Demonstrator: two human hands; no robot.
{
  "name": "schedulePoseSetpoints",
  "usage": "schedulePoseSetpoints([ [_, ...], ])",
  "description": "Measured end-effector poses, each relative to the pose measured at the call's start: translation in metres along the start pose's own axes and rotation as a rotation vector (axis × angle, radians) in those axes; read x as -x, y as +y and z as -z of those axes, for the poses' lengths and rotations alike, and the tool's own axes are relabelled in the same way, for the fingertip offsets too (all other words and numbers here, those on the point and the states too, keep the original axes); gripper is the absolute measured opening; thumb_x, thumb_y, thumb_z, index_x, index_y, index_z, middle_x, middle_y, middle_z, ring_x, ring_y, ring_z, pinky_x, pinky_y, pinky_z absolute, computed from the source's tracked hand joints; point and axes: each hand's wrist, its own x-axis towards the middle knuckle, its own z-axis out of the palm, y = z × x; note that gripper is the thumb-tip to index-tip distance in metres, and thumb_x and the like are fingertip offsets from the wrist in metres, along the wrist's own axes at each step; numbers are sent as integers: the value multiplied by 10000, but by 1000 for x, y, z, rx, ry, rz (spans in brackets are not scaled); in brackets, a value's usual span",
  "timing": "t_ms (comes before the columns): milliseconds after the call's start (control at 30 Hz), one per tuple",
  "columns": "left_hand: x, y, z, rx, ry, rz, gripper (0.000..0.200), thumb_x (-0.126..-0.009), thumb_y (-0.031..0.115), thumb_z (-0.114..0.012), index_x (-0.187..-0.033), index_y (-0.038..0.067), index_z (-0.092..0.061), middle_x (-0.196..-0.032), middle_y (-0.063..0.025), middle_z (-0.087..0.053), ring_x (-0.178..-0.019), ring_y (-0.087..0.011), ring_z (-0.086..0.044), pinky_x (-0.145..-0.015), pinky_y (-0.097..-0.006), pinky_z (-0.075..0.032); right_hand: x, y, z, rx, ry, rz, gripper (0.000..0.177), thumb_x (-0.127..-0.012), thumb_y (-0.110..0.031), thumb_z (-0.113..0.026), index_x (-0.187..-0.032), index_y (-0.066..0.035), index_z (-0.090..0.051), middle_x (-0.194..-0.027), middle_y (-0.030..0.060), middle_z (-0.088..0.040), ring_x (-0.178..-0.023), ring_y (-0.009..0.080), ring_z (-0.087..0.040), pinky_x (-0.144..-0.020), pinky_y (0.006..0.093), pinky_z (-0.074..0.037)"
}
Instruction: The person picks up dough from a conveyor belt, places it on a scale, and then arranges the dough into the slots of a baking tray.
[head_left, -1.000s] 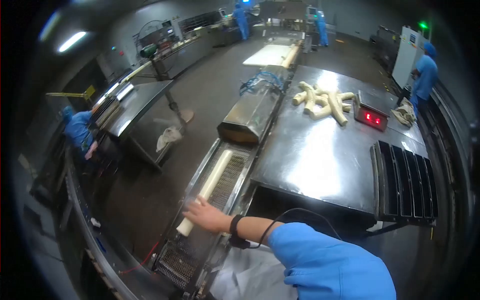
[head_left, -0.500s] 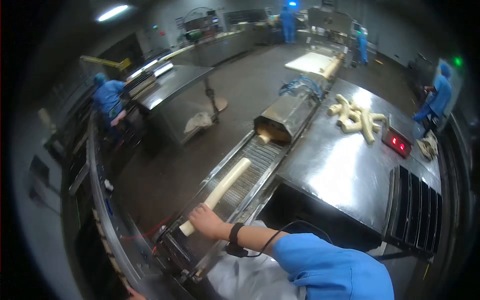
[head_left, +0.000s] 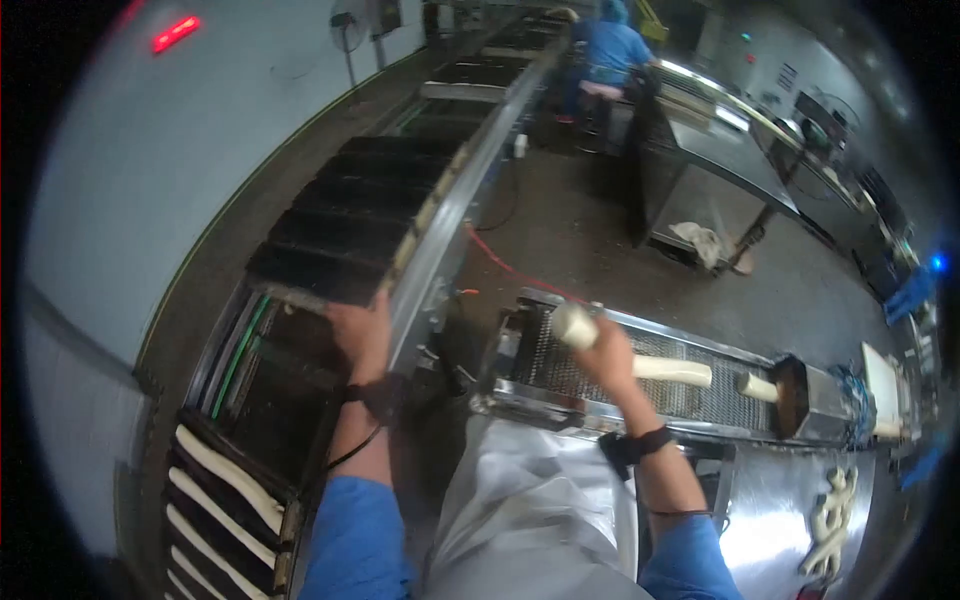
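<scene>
A person's right hand [head_left: 610, 358] closes around a pale roll [head_left: 574, 327] over the mesh belt [head_left: 545, 375], while the left hand [head_left: 362, 335] meets the near edge of a black pan [head_left: 335, 230]. The roll looks soft, so a light, even grip should serve best: squeezed hard, it could dent; lifted by one end, it could sag or stretch. Raising it level, with its length supported, would likely keep it straight, and a steady left hand should stop the pan shifting. The roll's blurred end shows at 10 o'clock from the right hand. At 3 o'clock a pale length [head_left: 675, 371] lies on the belt; with the hand between, whether it is the same piece cannot be told. Farther along 3 o'clock, another roll [head_left: 757, 387] lies at the mouth of a metal box [head_left: 818, 405]. The left hand's fingers are partly hidden, so whether they grip cannot be told; the pan spreads from them toward 12 o'clock. At 7 o'clock from that hand, pale strips [head_left: 230, 474] lie in a second pan [head_left: 224, 494].
</scene>
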Motion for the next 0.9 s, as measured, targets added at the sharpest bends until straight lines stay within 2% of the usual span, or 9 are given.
schedulePoseSetpoints([
  [133,5,3,7,11,53,-71,808,-823,498,-646,-1218,-161,-395,-1213,-316,-486,-1098,-424,-545,-921,-464,-455,-57,-67,90,-844,27,76,344,-753,-73,-690,-1076,-16,-588,-957,67,-651,-888,183,-627,-802,331,-498],
  [267,1,4,9,-26,-54,-67,888,-835,496,-631,-1246,-235,-340,-1244,-372,-449,-1127,-439,-519,-969,-465,-425,-74,-158,148,-1080,-122,288,365,-865,-231,-667,-1104,24,-566,-1050,111,-636,-992,206,-634,-872,345,-510],
  [333,-1,0,1,-23,-17,-63,930,-847,487,-618,-1274,-266,-280,-1299,-422,-381,-1223,-469,-439,-1021,-453,-392,-79,-184,147,-1327,-315,449,549,-877,-208,-646,-1300,65,-427,-1251,200,-544,-1074,278,-610,-938,372,-505],
  [433,0,1,5,-24,-99,-63,967,-862,473,-602,-1303,-288,-201,-1359,-464,-266,-1307,-498,-327,-1084,-446,-328,-74,-191,136,-1442,-458,459,591,-871,-118,-644,-1383,17,-384,-1329,208,-492,-1200,249,-527,-988,368,-470],
  [600,-9,-5,0,69,-146,-9,985,-866,450,-609,-1325,-283,-137,-1396,-459,-193,-1333,-504,-277,-1113,-445,-286,-64,-122,109,-1081,-369,290,701,-824,-54,-663,-1437,-12,-325,-1428,199,-411,-1300,308,-431,-1071,400,-378],
  [667,-2,4,13,97,-57,23,919,-851,404,-653,-1328,-245,-211,-1369,-425,-291,-1285,-483,-367,-1062,-453,-355,-58,-55,90,-847,-358,139,759,-774,-59,-699,-1440,-34,-336,-1443,188,-404,-1312,326,-415,-1090,419,-342],
  [733,0,7,20,144,-68,2,843,-828,367,-696,-1308,-194,-289,-1308,-378,-397,-1202,-463,-464,-1003,-463,-408,-55,59,54,-356,-248,187,820,-716,-74,-743,-1430,-35,-343,-1432,208,-409,-1348,354,-362,-1103,419,-320],
  [800,0,9,18,153,-10,-7,805,-813,365,-714,-1282,-165,-329,-1260,-349,-452,-1144,-455,-510,-984,-468,-418,-23,110,67,281,-210,99,707,-810,-133,-627,-1437,-50,-313,-1411,214,-408,-1348,356,-350,-1106,468,-303],
  [900,7,18,26,155,-95,-7,840,-815,384,-704,-1289,-180,-301,-1253,-352,-450,-1136,-454,-515,-980,-463,-420,17,191,73,621,-162,-262,678,-772,-193,-634,-1378,-54,-364,-1345,212,-448,-1290,382,-384,-1049,556,-319],
])
